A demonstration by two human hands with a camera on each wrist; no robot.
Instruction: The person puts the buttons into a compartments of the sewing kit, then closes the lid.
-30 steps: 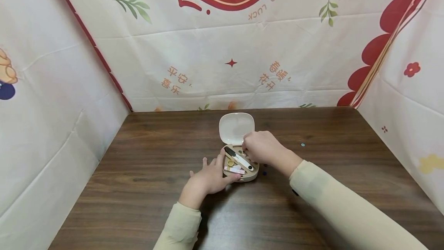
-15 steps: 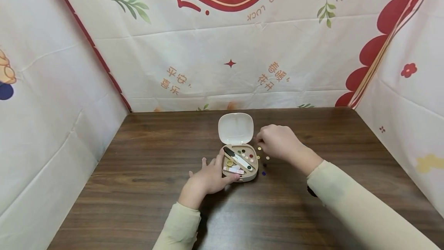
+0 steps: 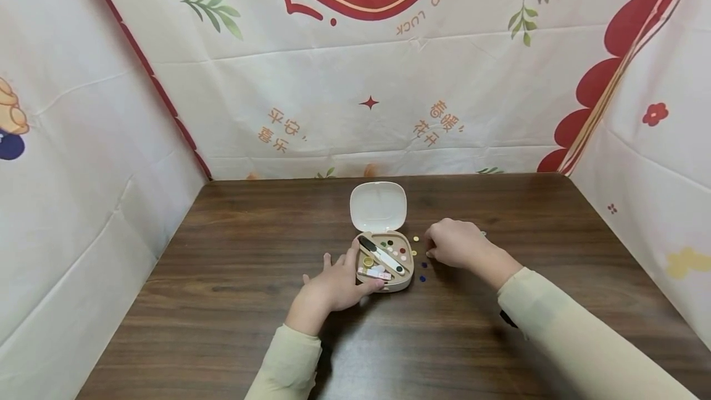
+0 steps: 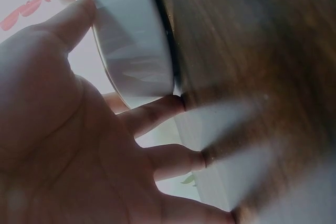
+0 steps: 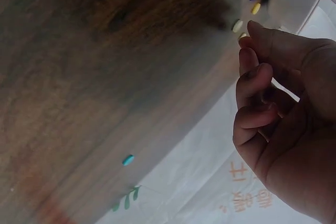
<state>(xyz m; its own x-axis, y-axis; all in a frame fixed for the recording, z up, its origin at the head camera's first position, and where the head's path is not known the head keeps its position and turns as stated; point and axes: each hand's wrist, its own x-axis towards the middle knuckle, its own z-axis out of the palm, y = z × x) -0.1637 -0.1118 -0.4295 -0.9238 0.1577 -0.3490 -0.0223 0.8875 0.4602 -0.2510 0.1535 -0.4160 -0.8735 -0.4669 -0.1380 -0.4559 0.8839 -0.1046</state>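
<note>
A small white sewing kit box stands on the table with its lid raised. Inside lie a black-and-white tool, a yellow ring-like piece and several buttons. My left hand rests against the box's left side and front, its fingers straight and spread, thumb along the rim. Right of the box, my right hand hovers low over the table. In the right wrist view its thumb and index tips stand apart beside a cream button; its other fingers are loosely bent.
Yellow buttons and dark blue buttons lie between the box and my right hand. A turquoise button lies farther off on the brown table. Printed white cloth hangs behind the table and at both sides.
My right hand has left the box's button compartment, moved right, then lowered toward the cream button on the table. My left hand has stayed on the box.
</note>
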